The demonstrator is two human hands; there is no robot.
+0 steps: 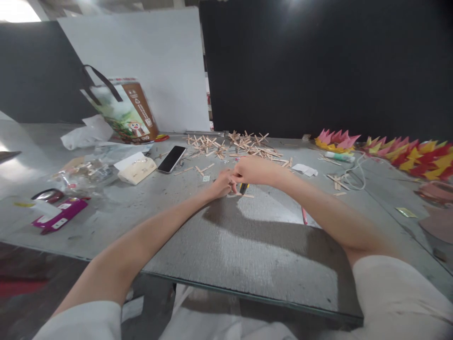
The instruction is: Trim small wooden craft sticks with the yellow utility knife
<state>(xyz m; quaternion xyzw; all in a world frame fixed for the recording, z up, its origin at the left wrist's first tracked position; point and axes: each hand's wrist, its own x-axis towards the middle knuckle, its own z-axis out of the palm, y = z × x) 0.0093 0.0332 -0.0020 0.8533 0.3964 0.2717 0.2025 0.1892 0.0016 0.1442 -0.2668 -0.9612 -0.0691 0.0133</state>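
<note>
A broad grey tabletop (276, 264), scuffed and faintly grained, runs back to a smooth black panel (325, 66); a boxy printed bag (130, 111) stands off to the left, and there they are, jagged heaps of flat, pale wooden sticks (208, 145), many crossed into X shapes! Centre stage, the right hand (254, 170) arches over, fingers bent down, and the left hand (223, 183) meets it with fingers curled in tight; what either one clasps, it's impossible to tell. Just under the right hand shows a black-and-yellow tool (243, 189), and on its near side, close by the left fingertips, lies a slim stick (247, 195).
</note>
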